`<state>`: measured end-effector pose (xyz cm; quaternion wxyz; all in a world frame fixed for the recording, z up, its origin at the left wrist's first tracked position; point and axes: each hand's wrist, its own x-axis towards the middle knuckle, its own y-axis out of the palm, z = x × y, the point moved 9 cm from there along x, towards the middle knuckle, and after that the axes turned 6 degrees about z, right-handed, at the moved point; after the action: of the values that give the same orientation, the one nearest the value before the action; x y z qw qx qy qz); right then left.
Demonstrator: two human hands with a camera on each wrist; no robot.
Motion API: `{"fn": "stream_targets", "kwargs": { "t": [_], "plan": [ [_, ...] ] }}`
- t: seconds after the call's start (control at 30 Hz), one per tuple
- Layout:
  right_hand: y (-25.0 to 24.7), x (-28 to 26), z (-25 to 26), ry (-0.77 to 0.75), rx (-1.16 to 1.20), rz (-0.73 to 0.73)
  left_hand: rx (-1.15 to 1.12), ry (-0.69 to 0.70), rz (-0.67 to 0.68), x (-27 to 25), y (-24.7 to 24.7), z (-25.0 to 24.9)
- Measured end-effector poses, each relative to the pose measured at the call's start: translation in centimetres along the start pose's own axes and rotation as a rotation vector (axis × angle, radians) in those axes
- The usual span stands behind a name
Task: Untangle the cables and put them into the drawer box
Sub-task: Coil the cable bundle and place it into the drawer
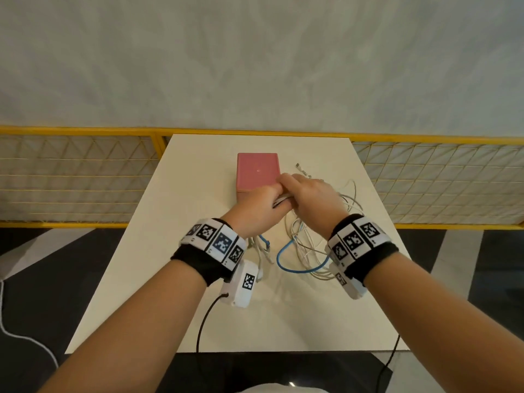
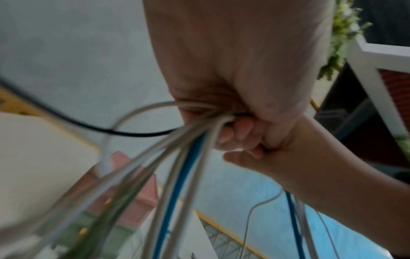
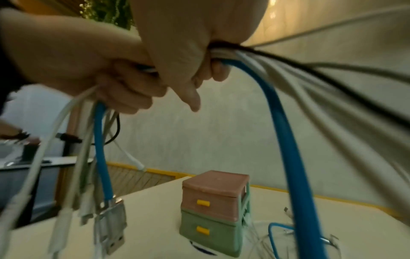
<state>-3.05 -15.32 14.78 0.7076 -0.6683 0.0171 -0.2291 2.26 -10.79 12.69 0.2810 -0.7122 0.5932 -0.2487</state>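
Observation:
Both hands meet above the cream table (image 1: 181,251), gripping one bundle of white cables and a blue cable (image 1: 300,268). My left hand (image 1: 261,207) is a fist round the bundle (image 2: 190,140), and USB plugs (image 3: 111,226) dangle below it. Right beside it, my right hand (image 1: 307,195) grips the same strands (image 3: 286,140), whose loops hang down to the table. The drawer box (image 3: 213,210) stands just beyond the hands, with a pink drawer above a green one. Both drawers have yellow handles and are shut.
A loose white cable end (image 1: 302,169) lies right of the box. A yellow-framed mesh fence (image 1: 79,177) runs behind the table under a pale wall. Black leads from the wrist cameras (image 1: 204,316) trail over the table's near edge.

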Motion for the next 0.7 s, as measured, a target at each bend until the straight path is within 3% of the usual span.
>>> {"fn": "stream_targets", "kwargs": {
  "t": [0.1, 0.27, 0.43, 0.5, 0.57, 0.63, 0.7],
  "plan": [
    [-1.3, 0.0, -2.3, 0.128, 0.122, -0.056, -0.145, 0.017, -0.049, -1.3, -0.8, 1.0],
    [-0.8, -1.2, -5.8, 0.380, 0.435, -0.118, -0.048, -0.014, -0.050, -2.0, -1.3, 4.5],
    [2.1, -2.2, -6.1, 0.461, 0.340, 0.087, 0.108, -0.089, -0.055, -2.2, -0.8, 5.7],
    [2.0, -2.1, -4.2, 0.361, 0.090, 0.087, 0.151, -0.116, -0.028, -1.8, -0.5, 5.1],
    [1.6, -1.2, -0.8, 0.151, -0.053, 0.047, 0.209, -0.120, 0.028, -1.1, 0.1, 3.6],
    [2.1, -0.4, 1.8, 0.011, -0.025, 0.110, 0.272, -0.117, 0.106, -0.5, 0.6, 1.7],
    [1.8, 0.1, 2.2, 0.035, 0.108, 0.162, 0.275, -0.122, 0.145, -0.1, 0.1, 0.3]
  ]
}}
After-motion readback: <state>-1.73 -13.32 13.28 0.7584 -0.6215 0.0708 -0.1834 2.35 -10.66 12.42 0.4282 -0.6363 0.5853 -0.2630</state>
